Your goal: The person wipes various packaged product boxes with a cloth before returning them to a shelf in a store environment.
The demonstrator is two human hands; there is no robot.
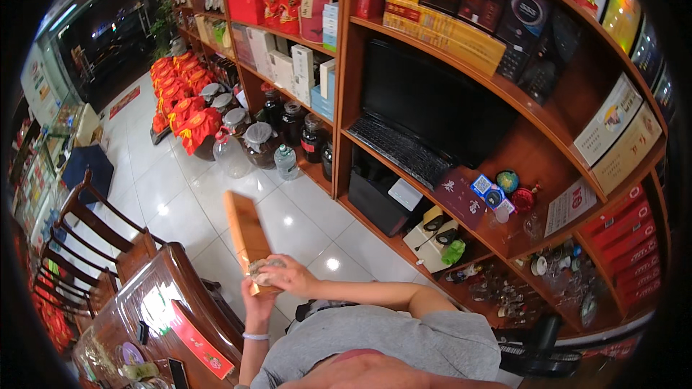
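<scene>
A long orange-brown box (250, 229) is held up at a tilt before me, above the tiled floor. My left hand (258, 300), with a pale bracelet on its wrist, grips the box's near end from below. My right hand (284, 275) lies over the same end and presses a crumpled greyish cloth (263, 270) against it. The cloth is partly hidden under the fingers. The box's far end points away from me, towards the jars on the floor.
A dark wooden table (178, 270) under clear plastic, bearing a red strip (200, 340), stands at lower left beside wooden chairs (100, 227). Wooden shelves (339, 119) hold a monitor (427, 102), keyboard and boxes. Red-covered jars (200, 129) and a clear plastic bottle (285, 163) stand on the floor.
</scene>
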